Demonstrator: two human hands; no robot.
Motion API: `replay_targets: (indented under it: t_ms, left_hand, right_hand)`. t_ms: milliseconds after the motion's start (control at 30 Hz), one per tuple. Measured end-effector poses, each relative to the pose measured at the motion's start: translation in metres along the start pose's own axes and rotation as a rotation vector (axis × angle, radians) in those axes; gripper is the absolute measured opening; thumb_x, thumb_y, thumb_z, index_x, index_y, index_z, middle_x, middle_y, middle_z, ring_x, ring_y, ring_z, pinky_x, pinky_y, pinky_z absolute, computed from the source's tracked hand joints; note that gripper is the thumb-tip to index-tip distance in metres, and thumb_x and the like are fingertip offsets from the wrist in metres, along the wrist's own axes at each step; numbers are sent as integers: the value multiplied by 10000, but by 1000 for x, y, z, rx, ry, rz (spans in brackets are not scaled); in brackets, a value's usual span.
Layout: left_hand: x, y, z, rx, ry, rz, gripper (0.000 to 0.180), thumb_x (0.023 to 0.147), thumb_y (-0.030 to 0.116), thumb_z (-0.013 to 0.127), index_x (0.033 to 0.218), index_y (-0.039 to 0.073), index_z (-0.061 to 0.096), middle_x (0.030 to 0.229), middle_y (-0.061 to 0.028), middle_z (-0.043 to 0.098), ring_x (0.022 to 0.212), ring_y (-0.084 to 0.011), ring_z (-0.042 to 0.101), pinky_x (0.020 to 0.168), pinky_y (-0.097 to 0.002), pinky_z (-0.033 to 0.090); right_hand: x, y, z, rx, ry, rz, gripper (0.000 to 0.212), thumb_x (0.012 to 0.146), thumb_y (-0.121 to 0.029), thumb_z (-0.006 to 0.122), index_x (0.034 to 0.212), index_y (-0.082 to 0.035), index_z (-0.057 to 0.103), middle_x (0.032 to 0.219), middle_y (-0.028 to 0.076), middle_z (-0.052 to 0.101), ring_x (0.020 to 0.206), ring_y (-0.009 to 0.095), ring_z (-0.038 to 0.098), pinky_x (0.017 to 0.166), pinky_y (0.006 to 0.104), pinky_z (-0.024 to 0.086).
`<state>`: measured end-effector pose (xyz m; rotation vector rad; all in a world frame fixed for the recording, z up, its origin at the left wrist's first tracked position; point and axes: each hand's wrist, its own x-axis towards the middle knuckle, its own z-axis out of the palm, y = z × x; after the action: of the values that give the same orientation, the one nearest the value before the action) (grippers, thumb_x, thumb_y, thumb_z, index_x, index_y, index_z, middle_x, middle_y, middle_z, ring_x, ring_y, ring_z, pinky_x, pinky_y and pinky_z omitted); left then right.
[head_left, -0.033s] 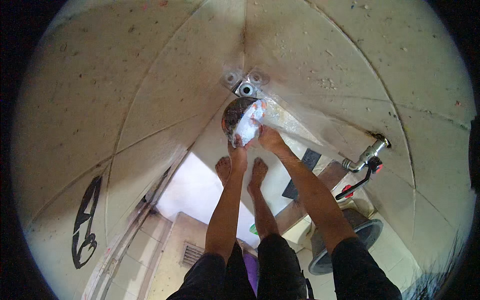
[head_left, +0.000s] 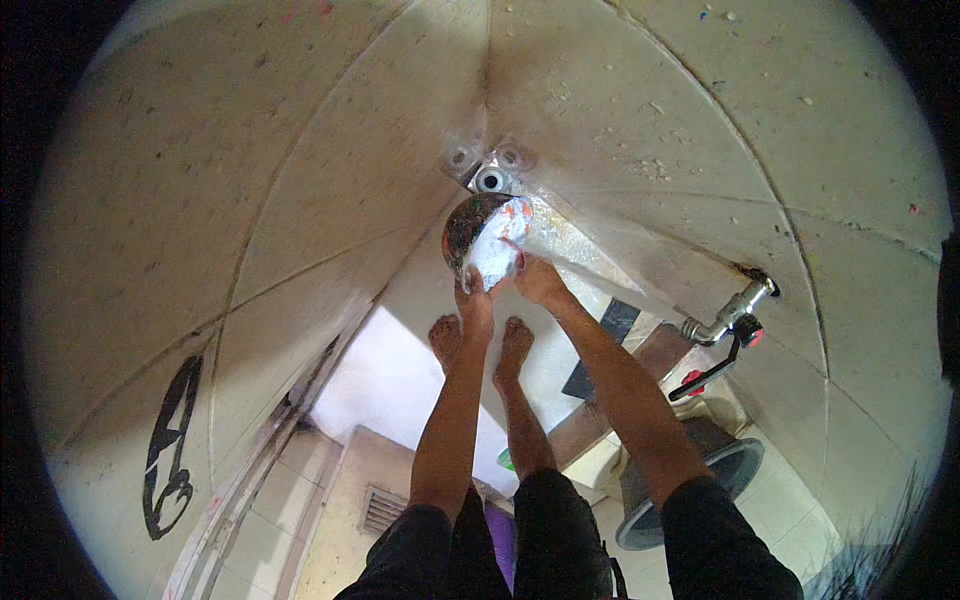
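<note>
Tiled walls meet above the floor's far corner, near which I hold a round dish, part dark, part white, in 2 hands. My left hand curls its fingers round the near edge; my right hand grips the right side, fingers partly hidden. Water apparently streams from the tap: work under way, remainder unclear.

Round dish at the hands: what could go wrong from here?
1. Slip: the round dish looks wet, and the left hand and right hand are only at its near edge, so it could slide loose.
2. Drop: bare feet are below the hands; a falling dish might hit them.
3. Splash: what looks like a water jet from the tap reaches the dish and could spray off it.
</note>
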<state>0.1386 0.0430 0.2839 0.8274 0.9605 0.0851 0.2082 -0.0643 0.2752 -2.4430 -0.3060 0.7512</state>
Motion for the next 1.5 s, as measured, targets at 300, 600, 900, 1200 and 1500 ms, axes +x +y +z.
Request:
replay_targets:
  t_ms: [300,600,900,1200,1500]
  left_hand:
    - [17,-24,18,-112,40,30,355,904,208,467,1184,-8,430,1102,-115,518,953,-194,520,824,-304,426]
    - [15,14,23,-28,57,-173,499,895,335,471,1240,-10,369,1179,-124,457,1000,-209,494,837,-318,435]
    - [3,1,27,-163,26,38,420,884,317,503,1186,37,419,1117,-77,485,1011,-199,498,834,-369,440]
    - [28,-28,-1,-98,120,-118,400,876,389,496,1081,46,482,889,-19,538,714,-113,533,607,-253,452]
    - [6,-1,12,46,53,-116,586,881,507,391,1160,-8,416,1024,-77,513,859,-157,522,743,-295,438]
  right_hand:
    - [-16,-13,22,531,-241,288,240,813,-173,474,900,22,584,729,120,589,653,213,549,606,354,435]
    - [-27,-30,-21,865,-552,438,232,857,-129,404,1022,-46,544,670,59,521,508,155,453,414,304,330]
    - [1,-14,-13,122,-92,-35,319,879,-199,380,1183,-199,474,833,276,570,811,413,566,721,472,444]
    - [-29,-47,-3,633,-369,333,293,888,-259,415,977,-20,560,677,89,555,578,191,501,517,337,396]
    - [-21,0,3,879,-346,482,276,871,-319,475,808,-56,531,536,-18,407,388,96,325,369,280,279]
